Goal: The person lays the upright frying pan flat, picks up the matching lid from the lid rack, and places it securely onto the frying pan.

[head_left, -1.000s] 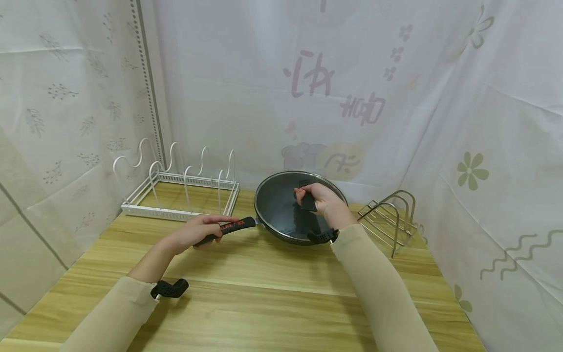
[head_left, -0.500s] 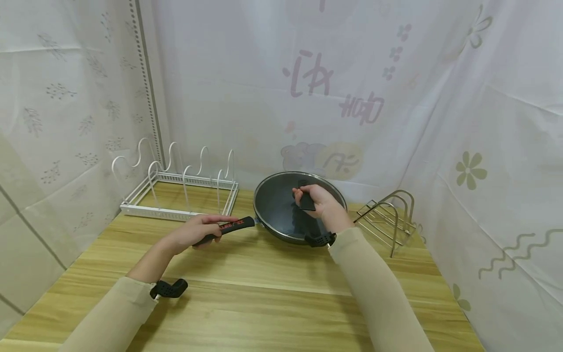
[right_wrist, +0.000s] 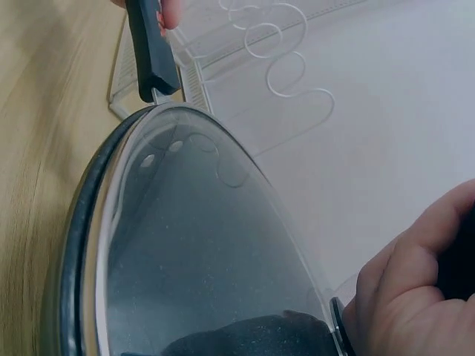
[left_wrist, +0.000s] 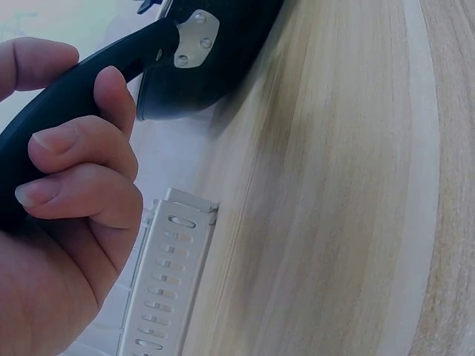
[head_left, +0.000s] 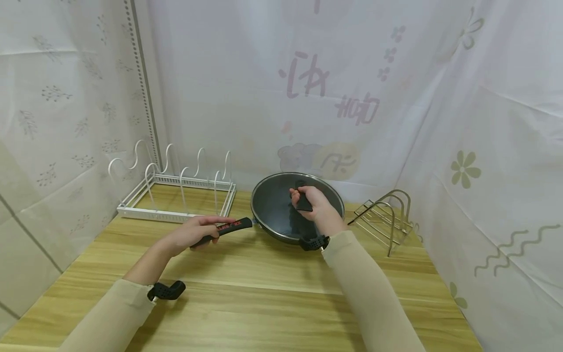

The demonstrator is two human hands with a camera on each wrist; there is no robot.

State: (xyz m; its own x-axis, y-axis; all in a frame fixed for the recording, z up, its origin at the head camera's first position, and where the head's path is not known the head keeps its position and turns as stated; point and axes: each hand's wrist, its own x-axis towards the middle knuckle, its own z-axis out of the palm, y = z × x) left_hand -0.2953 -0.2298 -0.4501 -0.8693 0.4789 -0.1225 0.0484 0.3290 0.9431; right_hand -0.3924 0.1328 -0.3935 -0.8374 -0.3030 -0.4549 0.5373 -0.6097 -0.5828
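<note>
A dark wok [head_left: 276, 235] with a long black handle [head_left: 235, 226] sits on the wooden table, near the back curtain. Over it lies a glass lid [head_left: 277, 208] with a metal rim. My left hand [head_left: 191, 233] grips the wok's handle; in the left wrist view its fingers [left_wrist: 89, 144] curl round the black grip. With my right hand [head_left: 314, 203] I hold the lid's black handle [head_left: 304, 202]. The right wrist view has the lid resting at the wok's rim, and only part of the right hand [right_wrist: 423, 282] shows there.
To the left stands a white metal rack [head_left: 154, 213] with curved dividers. A small wire rack [head_left: 389, 222] is at the right, close to the right forearm. Printed curtains [head_left: 246, 98] enclose the back and sides of the wooden table [head_left: 246, 303].
The head view has shifted slightly, and my right wrist sits a little lower. Both hands keep their hold; wok and lid stay in place.
</note>
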